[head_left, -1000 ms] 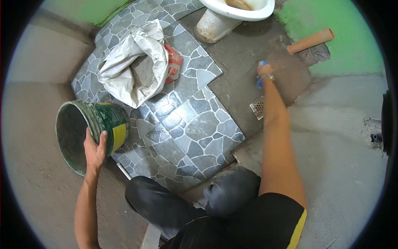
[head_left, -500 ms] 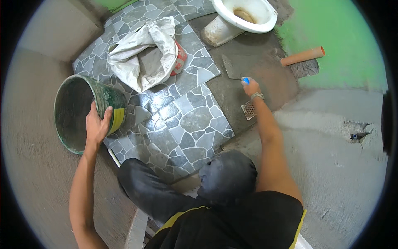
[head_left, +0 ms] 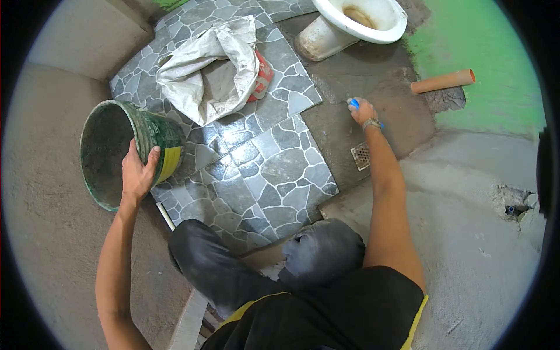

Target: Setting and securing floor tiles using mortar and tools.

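Observation:
My left hand (head_left: 139, 174) grips the rim of a green bucket (head_left: 153, 129) with a yellow patch. The bucket lies tilted, its mouth facing left, and its inside is coated with grey residue. My right hand (head_left: 366, 112), with a watch on the wrist, is closed round the blue handle of a trowel (head_left: 353, 104). It is low over the wet grey mortar (head_left: 399, 116) on the untiled floor strip. The trowel's blade blends into the mortar and is hard to make out. A square metal floor drain (head_left: 361, 156) sits just below my right wrist.
An open white sack (head_left: 181, 87) of grey powder stands on the stone-patterned tiles (head_left: 283, 166). Beyond the mortar is a white toilet bowl (head_left: 326, 38). An orange pipe (head_left: 443, 81) sticks out by the green wall (head_left: 496, 64). A pipe hole (head_left: 513, 207) opens in the grey wall.
The view has shifted slightly. My right hand has turned with the trowel, whose blade showed plainly on the mortar before and is now hard to see. My left hand keeps its grip on the bucket.

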### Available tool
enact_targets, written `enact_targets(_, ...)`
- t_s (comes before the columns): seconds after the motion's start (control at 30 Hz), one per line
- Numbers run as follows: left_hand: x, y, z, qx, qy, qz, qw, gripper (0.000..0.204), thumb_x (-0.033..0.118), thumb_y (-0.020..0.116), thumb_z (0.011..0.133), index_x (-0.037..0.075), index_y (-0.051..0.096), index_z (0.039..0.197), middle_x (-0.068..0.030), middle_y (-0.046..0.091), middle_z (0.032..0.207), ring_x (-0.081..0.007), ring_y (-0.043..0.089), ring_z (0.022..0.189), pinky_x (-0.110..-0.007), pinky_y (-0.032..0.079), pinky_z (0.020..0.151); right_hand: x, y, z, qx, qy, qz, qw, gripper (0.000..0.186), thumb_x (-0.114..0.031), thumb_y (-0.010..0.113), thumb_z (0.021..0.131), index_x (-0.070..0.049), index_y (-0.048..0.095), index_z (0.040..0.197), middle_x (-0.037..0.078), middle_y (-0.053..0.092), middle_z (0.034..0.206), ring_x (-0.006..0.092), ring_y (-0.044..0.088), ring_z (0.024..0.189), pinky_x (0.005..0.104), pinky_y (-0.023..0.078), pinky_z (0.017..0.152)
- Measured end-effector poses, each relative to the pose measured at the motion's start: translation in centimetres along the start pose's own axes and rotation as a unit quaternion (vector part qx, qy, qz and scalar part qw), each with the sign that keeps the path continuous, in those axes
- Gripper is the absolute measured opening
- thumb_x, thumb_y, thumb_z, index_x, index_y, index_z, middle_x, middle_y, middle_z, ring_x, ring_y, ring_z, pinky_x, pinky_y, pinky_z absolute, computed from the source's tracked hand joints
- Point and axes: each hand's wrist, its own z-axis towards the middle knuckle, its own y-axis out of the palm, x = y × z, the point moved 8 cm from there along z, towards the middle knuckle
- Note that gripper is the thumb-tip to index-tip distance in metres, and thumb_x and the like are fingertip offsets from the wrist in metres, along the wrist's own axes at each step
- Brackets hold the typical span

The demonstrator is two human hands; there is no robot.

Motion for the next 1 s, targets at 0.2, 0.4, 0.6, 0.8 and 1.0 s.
enact_targets(0.2,0.0,0.0,0.0,-0.001,-0.007,0.002,1.0,0.062,0.041,0.067,0.099,-0.007,0.053,0.137,-0.029,0.072,0.109,-0.0435,0.071,0.104,-0.046,0.053,0.093,-3.6,-0.6,3.7,-0.015,-0.005,-0.038,0.999,0.043,-0.039,0.071,0.092,-0.019,0.069,0.13,0.016,0.069,0.13,0.0398,0.064,0.122,0.0524,0.052,0.101)
enact_targets(0.4,0.2,0.0,0.0,0.0,-0.009,0.012,1.0,0.062,0.041,0.067,0.098,-0.007,0.053,0.136,-0.0287,0.072,0.108,-0.0433,0.071,0.102,-0.045,0.053,0.092,-2.7,-1.7,4.8,-0.056,0.011,-0.067,0.996,0.041,-0.041,0.068,0.092,-0.018,0.07,0.126,0.015,0.069,0.131,0.0387,0.065,0.122,0.0518,0.052,0.101)
enact_targets(0.6,0.3,-0.1,0.0,0.004,0.012,0.006,1.0,0.062,0.04,0.067,0.098,-0.008,0.053,0.135,-0.0287,0.072,0.108,-0.0428,0.072,0.102,-0.044,0.054,0.091,-4.3,-2.2,5.1,-0.028,-0.023,-0.026,0.999,0.042,-0.042,0.068,0.091,-0.018,0.07,0.126,0.016,0.071,0.127,0.0398,0.065,0.12,0.0525,0.053,0.1)
enact_targets(0.8,0.0,0.0,0.1,0.008,-0.007,0.03,0.999,0.06,0.037,0.067,0.099,-0.009,0.053,0.134,-0.0279,0.073,0.108,-0.0411,0.073,0.101,-0.044,0.054,0.09,-4.7,-1.9,6.0,-0.073,0.004,-0.077,0.994,0.04,-0.04,0.066,0.093,-0.015,0.071,0.124,0.017,0.071,0.126,0.0389,0.066,0.119,0.0513,0.054,0.099)
enact_targets(1.0,0.2,0.1,-0.1,0.003,0.006,0.006,1.0,0.059,0.038,0.066,0.099,-0.009,0.054,0.133,-0.0276,0.072,0.108,-0.041,0.072,0.101,-0.042,0.054,0.09,-2.9,-4.4,4.7,-0.028,-0.028,-0.086,0.995,0.038,-0.037,0.066,0.093,-0.015,0.07,0.123,0.017,0.07,0.126,0.0391,0.066,0.119,0.0514,0.054,0.099)
